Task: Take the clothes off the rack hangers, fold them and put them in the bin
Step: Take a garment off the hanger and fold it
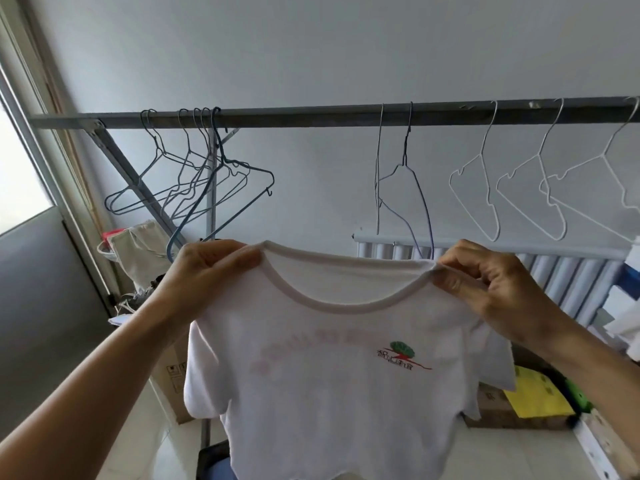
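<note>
Steel rack rail carrying bare wire hangers: blue hangers at left, white hangers at right.
A radiator lines the grey wall behind; a cardboard box sits on the pale floor. The left hand and right hand each pinch a shoulder of the white T-shirt, held spread below the rail, tree logo on its chest.

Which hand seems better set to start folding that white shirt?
Probably the left. The left hand holds a full bunch of the white shirt at its shoulder, while the right hand only pinches the collar rim, so it would likely need a firmer hold first.
</note>
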Demonstrator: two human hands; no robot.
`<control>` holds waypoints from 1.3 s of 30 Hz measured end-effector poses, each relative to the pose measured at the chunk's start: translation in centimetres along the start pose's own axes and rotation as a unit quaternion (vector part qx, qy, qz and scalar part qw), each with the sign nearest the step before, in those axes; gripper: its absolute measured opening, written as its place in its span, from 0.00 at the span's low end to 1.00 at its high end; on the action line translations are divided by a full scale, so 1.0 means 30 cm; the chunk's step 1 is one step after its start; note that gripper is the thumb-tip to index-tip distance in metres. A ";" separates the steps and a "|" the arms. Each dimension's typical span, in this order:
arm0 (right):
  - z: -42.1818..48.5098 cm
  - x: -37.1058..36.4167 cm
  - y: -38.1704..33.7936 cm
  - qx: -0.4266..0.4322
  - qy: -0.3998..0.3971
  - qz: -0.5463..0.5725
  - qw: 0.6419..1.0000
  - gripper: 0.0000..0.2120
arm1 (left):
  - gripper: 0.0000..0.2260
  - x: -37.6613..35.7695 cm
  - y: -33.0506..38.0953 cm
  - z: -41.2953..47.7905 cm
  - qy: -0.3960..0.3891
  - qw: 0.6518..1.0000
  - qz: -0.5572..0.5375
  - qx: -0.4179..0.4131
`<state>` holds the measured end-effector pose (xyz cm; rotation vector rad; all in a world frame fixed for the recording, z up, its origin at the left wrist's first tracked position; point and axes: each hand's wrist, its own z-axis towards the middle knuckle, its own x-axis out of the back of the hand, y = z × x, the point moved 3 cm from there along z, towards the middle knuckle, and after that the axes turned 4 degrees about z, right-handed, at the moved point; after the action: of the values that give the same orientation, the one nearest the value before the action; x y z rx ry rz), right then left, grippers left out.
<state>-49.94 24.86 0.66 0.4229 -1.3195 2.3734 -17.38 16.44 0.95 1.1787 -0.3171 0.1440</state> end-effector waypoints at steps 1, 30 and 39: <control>0.004 -0.006 0.007 -0.014 0.010 0.021 1.000 0.06 | 0.09 -0.007 -0.005 0.000 -0.002 1.000 -0.004 -0.001; 0.057 -0.319 0.002 -0.131 0.122 0.088 0.980 0.12 | 0.10 -0.391 -0.037 -0.103 0.045 0.990 -0.113 0.075; 0.044 -0.345 -0.019 -0.117 0.055 0.068 0.989 0.11 | 0.12 -0.427 0.010 -0.143 0.021 0.978 -0.184 0.097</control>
<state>-40.48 22.06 -2.79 0.1346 -1.5954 2.2732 -28.86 21.21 -4.34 1.4059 -0.0428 -0.1265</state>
